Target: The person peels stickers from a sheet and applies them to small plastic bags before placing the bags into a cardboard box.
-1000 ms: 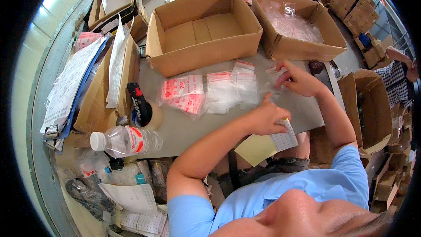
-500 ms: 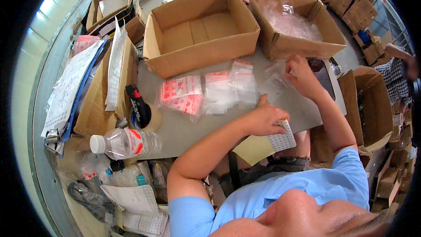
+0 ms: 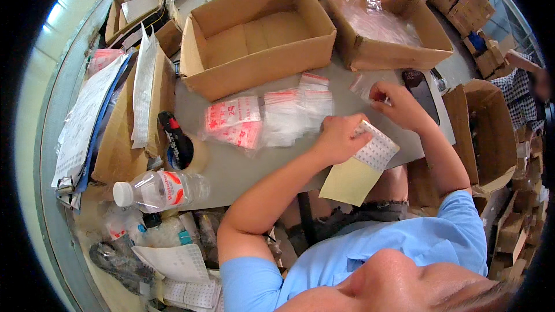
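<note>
My left hand [image 3: 342, 140] grips a sticker sheet [image 3: 377, 149], white with rows of small dark marks, whose pale yellow backing [image 3: 350, 181] hangs over the table's front edge. Just right of it, my right hand [image 3: 396, 104] is curled, thumb and fingers close together; whatever they pinch is too small to make out. Beyond its fingertips lies a small clear plastic bag [image 3: 361, 84]. A stack of clear zip bags [image 3: 295, 114] rests left of my left hand, beside a red-printed bag pack [image 3: 234, 120].
Two open cardboard boxes stand at the back: a wide one [image 3: 260, 60] and one with clear bags [image 3: 399, 52]. A phone [image 3: 425, 101] lies at right. A plastic bottle [image 3: 165, 189] and tape roll [image 3: 193, 156] are at left. Another open carton [image 3: 483, 138] stands right of the table.
My left hand has lifted the sticker sheet up and nearer my right hand, showing more of the sheet. My right hand has drawn back slightly from the small clear bag, its fingers curling in.
</note>
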### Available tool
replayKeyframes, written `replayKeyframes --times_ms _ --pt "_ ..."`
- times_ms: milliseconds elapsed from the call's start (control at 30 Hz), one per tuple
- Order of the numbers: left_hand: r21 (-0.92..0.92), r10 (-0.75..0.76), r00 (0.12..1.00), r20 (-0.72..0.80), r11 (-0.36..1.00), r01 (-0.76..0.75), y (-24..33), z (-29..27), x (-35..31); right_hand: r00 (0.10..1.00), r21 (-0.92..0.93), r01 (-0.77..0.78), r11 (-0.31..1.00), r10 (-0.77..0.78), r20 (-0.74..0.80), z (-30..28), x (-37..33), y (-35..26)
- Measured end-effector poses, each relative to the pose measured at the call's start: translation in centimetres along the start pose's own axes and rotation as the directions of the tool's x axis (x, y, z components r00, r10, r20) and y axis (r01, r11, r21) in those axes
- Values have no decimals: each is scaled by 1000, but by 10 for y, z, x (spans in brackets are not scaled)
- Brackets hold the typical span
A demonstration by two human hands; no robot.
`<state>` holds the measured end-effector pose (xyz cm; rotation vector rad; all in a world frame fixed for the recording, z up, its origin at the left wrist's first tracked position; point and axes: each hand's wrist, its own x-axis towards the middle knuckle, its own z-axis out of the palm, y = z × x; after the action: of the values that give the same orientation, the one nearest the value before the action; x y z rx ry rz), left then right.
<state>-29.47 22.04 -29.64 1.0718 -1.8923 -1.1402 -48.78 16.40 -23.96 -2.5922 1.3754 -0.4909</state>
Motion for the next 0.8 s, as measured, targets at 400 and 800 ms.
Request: replayKeyframes --times_ms 400,800 --pt "-86 -89 985 -148 993 77 6 -6 4 965 475 -185 860 69 252 -20 -27 -30" --pt "19 -191 981 -34 981 191 17 -15 -10 899 598 -12 801 -253 358 -46 -26 -15"
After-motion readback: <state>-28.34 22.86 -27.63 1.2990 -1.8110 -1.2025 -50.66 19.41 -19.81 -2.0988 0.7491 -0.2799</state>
